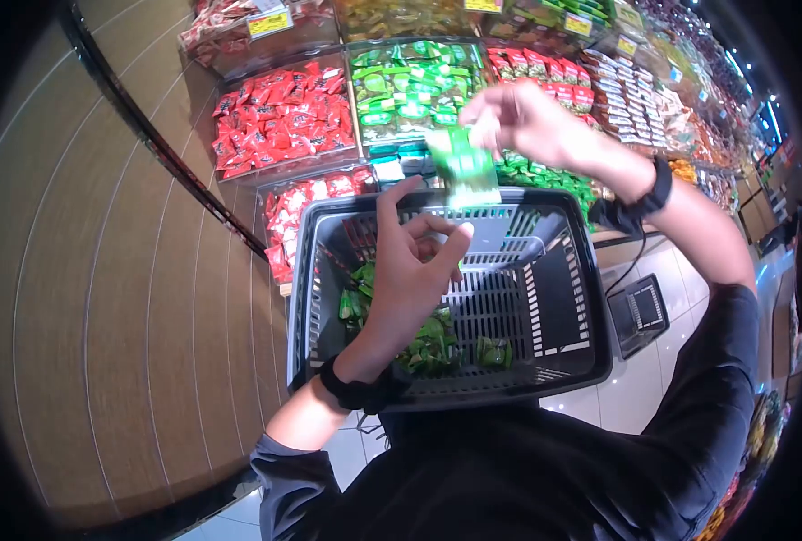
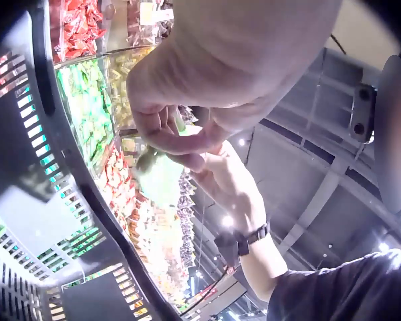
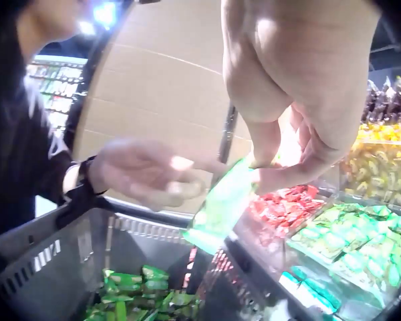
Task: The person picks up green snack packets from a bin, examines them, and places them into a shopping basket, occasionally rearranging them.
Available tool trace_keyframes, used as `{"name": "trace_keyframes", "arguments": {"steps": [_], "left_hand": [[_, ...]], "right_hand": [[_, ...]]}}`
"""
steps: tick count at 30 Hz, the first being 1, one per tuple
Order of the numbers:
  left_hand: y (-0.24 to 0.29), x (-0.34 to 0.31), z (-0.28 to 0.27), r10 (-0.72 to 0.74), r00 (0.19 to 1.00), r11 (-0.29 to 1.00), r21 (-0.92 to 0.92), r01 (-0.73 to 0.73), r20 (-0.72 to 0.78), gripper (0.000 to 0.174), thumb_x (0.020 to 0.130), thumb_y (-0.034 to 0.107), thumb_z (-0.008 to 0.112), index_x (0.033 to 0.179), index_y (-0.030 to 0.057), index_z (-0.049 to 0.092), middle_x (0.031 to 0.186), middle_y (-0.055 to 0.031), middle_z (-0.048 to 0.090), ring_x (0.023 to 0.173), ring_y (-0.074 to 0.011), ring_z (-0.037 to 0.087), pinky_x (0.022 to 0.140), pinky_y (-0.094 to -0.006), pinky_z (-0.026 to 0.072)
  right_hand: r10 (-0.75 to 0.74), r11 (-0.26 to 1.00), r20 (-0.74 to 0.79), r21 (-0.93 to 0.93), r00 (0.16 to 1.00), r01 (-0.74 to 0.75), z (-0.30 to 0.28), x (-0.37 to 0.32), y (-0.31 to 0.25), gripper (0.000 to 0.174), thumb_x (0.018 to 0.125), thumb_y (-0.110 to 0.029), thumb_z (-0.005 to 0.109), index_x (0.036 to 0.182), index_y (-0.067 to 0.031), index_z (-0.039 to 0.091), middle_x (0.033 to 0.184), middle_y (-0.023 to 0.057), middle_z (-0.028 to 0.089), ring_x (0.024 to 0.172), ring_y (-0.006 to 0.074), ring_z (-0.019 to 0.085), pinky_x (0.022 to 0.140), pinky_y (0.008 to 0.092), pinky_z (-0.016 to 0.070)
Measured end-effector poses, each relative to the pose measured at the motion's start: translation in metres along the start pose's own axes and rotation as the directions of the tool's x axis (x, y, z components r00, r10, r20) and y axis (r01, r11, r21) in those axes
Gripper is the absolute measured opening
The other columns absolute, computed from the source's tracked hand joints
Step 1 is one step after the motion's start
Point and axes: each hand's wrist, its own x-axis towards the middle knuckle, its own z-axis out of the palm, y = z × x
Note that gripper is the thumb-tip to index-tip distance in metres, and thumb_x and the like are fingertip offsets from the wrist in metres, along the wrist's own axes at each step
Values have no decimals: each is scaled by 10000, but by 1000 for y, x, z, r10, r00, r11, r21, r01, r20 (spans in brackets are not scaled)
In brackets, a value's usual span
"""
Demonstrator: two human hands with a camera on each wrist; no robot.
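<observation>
We pinched a green bag [image 1: 467, 171] in our right hand [image 1: 536, 126] by the basket [image 1: 556, 311]; our left hand [image 1: 412, 275] was loose and empty.

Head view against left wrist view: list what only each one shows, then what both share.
Only the head view: a smaller basket standing on pale floor tiles.
Only the left wrist view: the grey ceiling beams overhead.
Both: the left hand, the right hand with a blurred green packet in its grip, the large basket and the red packets on display.
</observation>
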Motion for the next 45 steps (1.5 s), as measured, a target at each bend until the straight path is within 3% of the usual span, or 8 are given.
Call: {"name": "trace_keyframes", "arguments": {"steps": [4, 11, 17, 20, 22, 30, 38, 45], "left_hand": [[2, -3, -1, -122, 966, 990, -37, 134, 227, 611, 933, 64, 678, 1409, 51, 295, 815, -53, 647, 582, -87, 578, 480, -196, 413], [-9, -6, 3, -44, 956, 998, -33, 56, 292, 382, 942, 73, 670, 1261, 83, 460, 788, -17, 635, 610, -61, 585, 515, -203, 434], [-6, -4, -4, -74, 949, 996, -15, 83, 305, 339, 945, 77, 662, 1216, 58, 458, 780, 0, 613, 627, -40, 567, 533, -191, 429], [-3, -6, -1, -85, 949, 995, -18, 95, 303, 320, 941, 76, 658, 1188, 36, 459, 771, 11, 593, 639, -25, 547, 548, -186, 423], [-6, -7, 1, -84, 948, 996, -14, 93, 308, 323, 937, 77, 660, 1193, 35, 468, 776, 11, 593, 641, -27, 547, 550, -187, 422], [-11, -6, 1, -26, 933, 997, 77, -2, 358, 366, 935, 69, 676, 1238, 61, 471, 856, -25, 639, 687, -69, 608, 606, -213, 486], [-10, -7, 3, -61, 931, 996, 89, 31, 359, 359, 934, 65, 678, 1230, 71, 475, 866, -28, 636, 696, -78, 613, 615, -220, 487], [1, -8, 10, -119, 932, 993, 52, 108, 342, 302, 930, 21, 644, 1203, 41, 518, 832, 11, 602, 740, -37, 575, 633, -185, 462]], "right_hand": [[78, 993, -157, 102, 985, -63, -8, 97, 32, 219, 919, 18, 642, 1131, 68, 663, 885, 52, 689, 798, 115, 656, 726, 274, 565], [107, 994, -250, 2, 962, -110, 28, 210, 113, 137, 836, -40, 755, 966, 3, 746, 851, 96, 741, 687, 147, 701, 630, 290, 593], [120, 983, -252, -105, 960, -151, 42, 218, 118, 107, 812, -16, 769, 916, -5, 749, 857, 98, 751, 724, 165, 729, 635, 304, 613], [20, 960, -304, -259, 953, -103, 51, 219, 120, 145, 785, -43, 775, 923, -18, 737, 878, 142, 748, 806, 253, 740, 719, 374, 606], [-301, 777, -281, -626, 911, 64, 53, 219, 122, 206, 761, -105, 780, 943, -29, 718, 902, 179, 734, 898, 352, 713, 828, 442, 564], [-518, 630, -144, -731, 843, 262, 71, 194, 110, 300, 820, -12, 595, 1117, -8, 557, 1109, 225, 501, 1045, 418, 553, 868, 497, 486], [-457, 581, 67, -732, 887, 355, 78, 188, 109, 499, 789, -152, 761, 1229, -16, 569, 1199, 241, 493, 1126, 419, 529, 969, 493, 465], [-521, 532, 79, -749, 850, 396, 85, 195, 127, 513, 792, -147, 731, 1256, -24, 553, 1153, 231, 517, 1061, 411, 542, 934, 486, 457]]}}
